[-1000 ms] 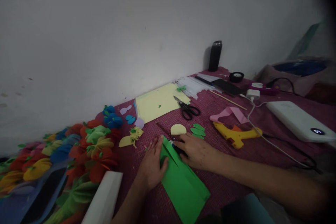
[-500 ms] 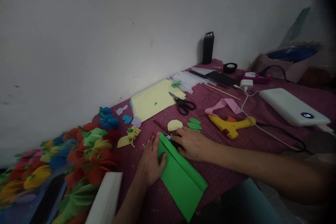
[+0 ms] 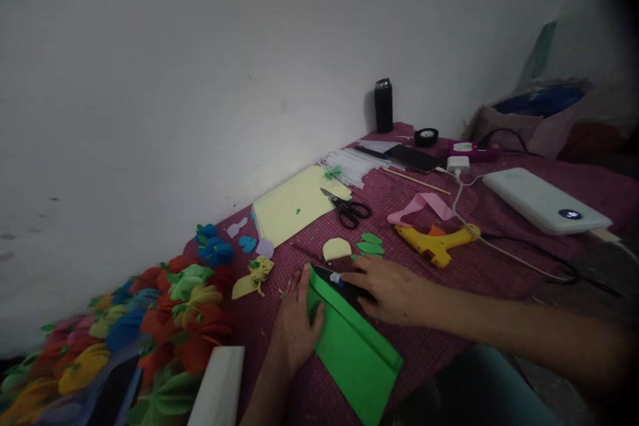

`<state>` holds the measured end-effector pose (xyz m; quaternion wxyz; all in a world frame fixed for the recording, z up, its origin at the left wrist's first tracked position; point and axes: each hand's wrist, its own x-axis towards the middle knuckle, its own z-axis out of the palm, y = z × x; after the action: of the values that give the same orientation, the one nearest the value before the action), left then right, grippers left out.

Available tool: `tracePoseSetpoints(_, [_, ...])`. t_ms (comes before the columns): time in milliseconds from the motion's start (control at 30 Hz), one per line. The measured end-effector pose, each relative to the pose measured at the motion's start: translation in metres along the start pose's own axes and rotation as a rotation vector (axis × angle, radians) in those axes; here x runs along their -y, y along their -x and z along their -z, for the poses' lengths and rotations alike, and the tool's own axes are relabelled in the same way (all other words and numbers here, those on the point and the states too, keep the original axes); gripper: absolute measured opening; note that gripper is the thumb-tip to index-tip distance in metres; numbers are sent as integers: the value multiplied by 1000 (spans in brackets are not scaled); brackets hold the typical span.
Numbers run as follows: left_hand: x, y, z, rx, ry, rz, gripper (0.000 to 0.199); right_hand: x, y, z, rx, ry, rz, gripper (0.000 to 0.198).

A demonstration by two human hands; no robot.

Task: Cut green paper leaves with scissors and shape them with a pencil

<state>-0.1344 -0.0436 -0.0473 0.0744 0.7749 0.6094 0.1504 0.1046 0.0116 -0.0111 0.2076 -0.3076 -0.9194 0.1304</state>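
Note:
A folded sheet of green paper [image 3: 357, 363] lies slantwise at the table's front, a narrow strip folded along its right side. My left hand [image 3: 299, 323] rests on its upper left edge, fingers stretched out and thumb apart. At the right of the fold, my right hand [image 3: 387, 286] is closed round a dark utility knife [image 3: 355, 291]; its dark blade points left toward the paper's top corner. Part of the handle is hidden under the fingers. Just beyond are a cream paper piece [image 3: 337, 249] and several green paper leaves [image 3: 370, 244].
Black scissors [image 3: 349, 208] lie by pale yellow sheets [image 3: 294, 203]. A yellow glue gun [image 3: 436, 243], pink strip [image 3: 419, 206], white power bank [image 3: 544, 200] and cables are at right. Colourful paper flowers [image 3: 184, 309] crowd the left; a black bottle [image 3: 383, 106] stands behind.
The view has shifted slightly, so most things sit a little lower. My right hand and the knife have slid a little back from the paper's top corner; more of the blade shows.

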Motion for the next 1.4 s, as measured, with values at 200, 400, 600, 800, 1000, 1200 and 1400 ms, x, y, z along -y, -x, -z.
tracePoseSetpoints(200, [-1,-1,2,-48,11,-28,65,5,18,34,-26,13,-117,43])
tracePoseSetpoints(400, [9,-3,37,-495,82,117,47,53,9,27,112,-24,-66,39])
tracePoseSetpoints(600, [12,11,59,-728,59,108,41,120,-39,-35,181,129,25,30])
tracePoseSetpoints(800, [14,11,58,-803,87,-5,39,139,-78,-75,204,183,127,32])
tracePoseSetpoints(1000, [15,10,56,-798,127,-1,40,98,-75,-31,176,141,-185,39])
tracePoseSetpoints(1200, [2,7,42,-535,303,9,36,33,-75,-8,213,185,-411,50])
tracePoseSetpoints(1400, [-15,8,21,-108,361,13,31,23,-72,-30,257,89,-437,31])
